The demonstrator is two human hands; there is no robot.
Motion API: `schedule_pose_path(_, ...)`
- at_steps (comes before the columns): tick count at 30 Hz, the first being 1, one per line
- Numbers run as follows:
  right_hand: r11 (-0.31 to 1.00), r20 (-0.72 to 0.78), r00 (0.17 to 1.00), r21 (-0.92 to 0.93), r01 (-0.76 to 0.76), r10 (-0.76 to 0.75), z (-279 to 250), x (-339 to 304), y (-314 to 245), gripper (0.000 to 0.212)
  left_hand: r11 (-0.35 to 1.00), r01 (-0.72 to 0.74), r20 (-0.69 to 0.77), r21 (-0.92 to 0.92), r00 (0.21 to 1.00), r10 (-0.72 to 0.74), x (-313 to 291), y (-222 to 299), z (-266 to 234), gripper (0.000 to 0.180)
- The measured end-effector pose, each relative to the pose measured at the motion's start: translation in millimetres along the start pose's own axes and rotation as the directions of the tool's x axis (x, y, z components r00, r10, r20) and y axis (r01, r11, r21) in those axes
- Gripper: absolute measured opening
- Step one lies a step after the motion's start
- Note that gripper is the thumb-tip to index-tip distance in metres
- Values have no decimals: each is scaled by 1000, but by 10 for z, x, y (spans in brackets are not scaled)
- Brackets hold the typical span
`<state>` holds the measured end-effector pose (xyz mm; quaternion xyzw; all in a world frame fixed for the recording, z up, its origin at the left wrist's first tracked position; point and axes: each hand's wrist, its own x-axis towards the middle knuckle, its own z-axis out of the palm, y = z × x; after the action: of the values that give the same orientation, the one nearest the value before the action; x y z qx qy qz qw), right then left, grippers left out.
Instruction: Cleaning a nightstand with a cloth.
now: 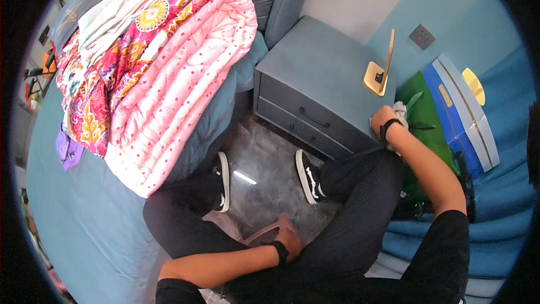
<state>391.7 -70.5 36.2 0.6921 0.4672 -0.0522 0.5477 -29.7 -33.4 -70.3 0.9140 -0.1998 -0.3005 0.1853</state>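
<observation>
A white cloth (400, 111) is clutched in the right hand (386, 121), whose grip is pressed together around the bunched fabric at the near right corner of the grey-blue nightstand (320, 73). The cloth lies directly under and just beyond the fingers, toward the wall side, so nothing separates hand from cloth — they are touching, and the cloth rests on the nightstand's top edge. No clear long axis can be made out in the crumpled fabric. The nightstand's top stretches away from this hand to the person's left and forward, with a small gold stand lamp (380, 74) set near the hand, just beyond it, on the same surface. The left hand (289, 240) is well apart from the cloth, low between the knees, where its grip appears closed on a pinkish bar-like object (260, 233); how firmly it is held cannot be told because of blur. The right hand is therefore far the nearer one to the cloth. A pile of pink and floral quilts (169, 67) is stacked on the bed (84, 214) to the left, and a green bag (427, 107) stands just right of the nightstand.
</observation>
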Motion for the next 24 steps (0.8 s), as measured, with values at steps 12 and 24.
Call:
schedule_pose_path(12,216,302,674,792,-571,674,1184,1332,554,27,981,192,-125,4,974,-190,30,-435,-199,22)
schedule_pose_path(24,962,-71,959,45,-270,273,442,317,171,19,917,393,-214,-61,893,-397,-510,-752,-802,24)
